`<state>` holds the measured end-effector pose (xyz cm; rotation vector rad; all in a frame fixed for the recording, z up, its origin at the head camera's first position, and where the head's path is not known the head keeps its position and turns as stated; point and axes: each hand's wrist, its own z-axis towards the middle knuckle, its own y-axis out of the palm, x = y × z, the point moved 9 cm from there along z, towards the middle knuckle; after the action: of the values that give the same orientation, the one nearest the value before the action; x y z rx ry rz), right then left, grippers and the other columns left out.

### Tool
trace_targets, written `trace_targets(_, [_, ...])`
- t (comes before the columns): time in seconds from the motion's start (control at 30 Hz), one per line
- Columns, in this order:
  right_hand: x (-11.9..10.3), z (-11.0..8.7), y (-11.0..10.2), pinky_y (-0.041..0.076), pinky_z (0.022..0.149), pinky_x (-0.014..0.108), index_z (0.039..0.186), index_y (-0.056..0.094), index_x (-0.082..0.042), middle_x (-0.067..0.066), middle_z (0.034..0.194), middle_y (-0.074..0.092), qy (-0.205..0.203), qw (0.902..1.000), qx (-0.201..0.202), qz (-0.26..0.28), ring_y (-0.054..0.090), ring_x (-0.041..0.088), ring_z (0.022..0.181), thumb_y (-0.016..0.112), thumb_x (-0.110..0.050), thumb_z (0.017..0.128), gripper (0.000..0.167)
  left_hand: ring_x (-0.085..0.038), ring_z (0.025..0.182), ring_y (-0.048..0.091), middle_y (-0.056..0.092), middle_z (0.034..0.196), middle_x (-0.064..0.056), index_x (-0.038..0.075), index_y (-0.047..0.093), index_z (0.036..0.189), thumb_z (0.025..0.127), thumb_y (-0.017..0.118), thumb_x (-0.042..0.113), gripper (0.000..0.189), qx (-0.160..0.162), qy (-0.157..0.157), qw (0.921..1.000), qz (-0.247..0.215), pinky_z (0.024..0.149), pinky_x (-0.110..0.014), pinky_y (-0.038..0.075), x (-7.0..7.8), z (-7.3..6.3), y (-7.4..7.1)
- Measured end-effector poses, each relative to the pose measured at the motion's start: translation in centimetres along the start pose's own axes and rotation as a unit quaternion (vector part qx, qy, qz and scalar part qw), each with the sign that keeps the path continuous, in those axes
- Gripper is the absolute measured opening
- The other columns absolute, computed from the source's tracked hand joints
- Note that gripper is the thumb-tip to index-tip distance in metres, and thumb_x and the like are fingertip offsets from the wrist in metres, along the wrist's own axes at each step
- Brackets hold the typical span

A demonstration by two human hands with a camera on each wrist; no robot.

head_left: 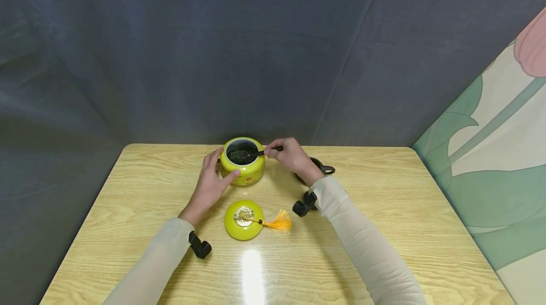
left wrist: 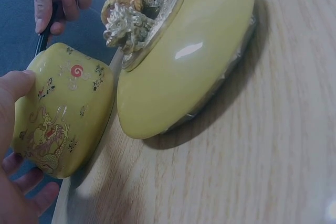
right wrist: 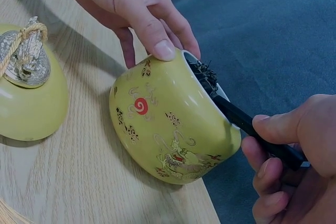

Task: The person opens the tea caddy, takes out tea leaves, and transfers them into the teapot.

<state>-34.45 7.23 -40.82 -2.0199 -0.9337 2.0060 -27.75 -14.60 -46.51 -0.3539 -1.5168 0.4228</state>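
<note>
A yellow tea jar [head_left: 249, 175] with a dragon pattern stands near the table's back edge, dark dried tea leaves [head_left: 238, 155] inside it. My left hand [head_left: 212, 175] grips the jar from its left side, thumb on the front wall and fingers round the far side. My right hand [head_left: 292, 156] pinches the black handle of a tea scoop [right wrist: 247, 121]. The scoop's front end reaches over the rim into the jar among the leaves, as the right wrist view shows. In front of the jar lies its yellow lid [head_left: 233, 229], topped by a metal figure [left wrist: 131, 27].
An orange tassel [head_left: 279, 222] trails right from the lid. A black cup-like vessel with a looped handle [head_left: 328, 170] stands behind the right wrist, partly hidden. The wooden table [head_left: 141, 191] ends at a dark curtain [head_left: 239, 58].
</note>
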Motion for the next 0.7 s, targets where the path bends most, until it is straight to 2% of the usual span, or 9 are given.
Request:
trace_targets(0.4, [-0.43,-0.07,-0.15,0.045,0.080,0.026,0.110,0.079,-0.003,0.016,0.118,0.077,-0.019,0.9997,0.006,-0.014,0.058,0.017,0.094,0.071,-0.015,0.103,0.016,-0.036,0.157,0.038,0.025,0.172,-0.018,0.011,0.025,0.169,0.099,0.078,0.033,0.091,-0.004,0.000,1.0000,0.000,0.131,-0.054,0.036,0.07,0.07,0.14])
trace_targets(0.7, [-0.50,-0.15,-0.13,0.045,0.079,0.028,0.112,0.079,-0.004,0.015,0.120,0.076,-0.015,0.9997,0.007,-0.020,0.056,0.019,0.094,0.071,-0.017,0.104,0.017,-0.036,0.158,0.036,0.026,0.172,-0.019,0.010,0.026,0.169,0.098,0.079,0.033,0.092,0.001,0.009,1.0000,0.000,0.132,-0.054,0.034,0.15,0.13,0.08])
